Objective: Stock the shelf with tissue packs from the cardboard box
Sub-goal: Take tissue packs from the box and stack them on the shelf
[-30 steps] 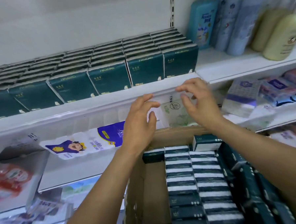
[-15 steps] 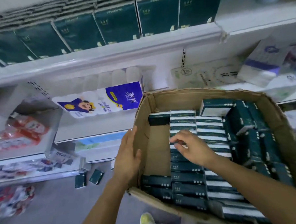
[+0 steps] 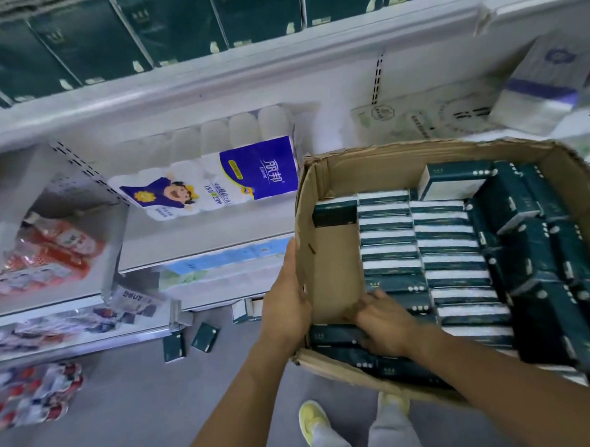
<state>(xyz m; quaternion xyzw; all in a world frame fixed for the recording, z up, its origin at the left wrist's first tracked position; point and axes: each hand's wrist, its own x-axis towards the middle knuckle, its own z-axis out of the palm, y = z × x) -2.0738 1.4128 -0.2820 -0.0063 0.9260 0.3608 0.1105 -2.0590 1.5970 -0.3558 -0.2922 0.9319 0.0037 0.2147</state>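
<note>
The cardboard box (image 3: 420,155) sits open in front of me, at the right. It holds several rows of dark green tissue packs (image 3: 452,249), with a bare strip of box floor along its left side. My left hand (image 3: 286,305) lies flat on the outside of the box's left wall, its thumb at the rim. My right hand (image 3: 384,324) is inside the box at the near left corner. Its fingers are spread over the packs and have not lifted any. More green packs (image 3: 174,28) stand in a row on the white top shelf (image 3: 211,80).
A blue and white toilet-roll pack (image 3: 216,183) lies on the middle shelf just left of the box. Red packs (image 3: 49,256) fill the shelf further left. Two loose green packs (image 3: 205,336) lie on the grey floor. My yellow shoe (image 3: 312,420) shows below the box.
Both hands came down from the top shelf's edge. The left went to the box's outer left wall. The right went into the box, then slid toward its near left corner.
</note>
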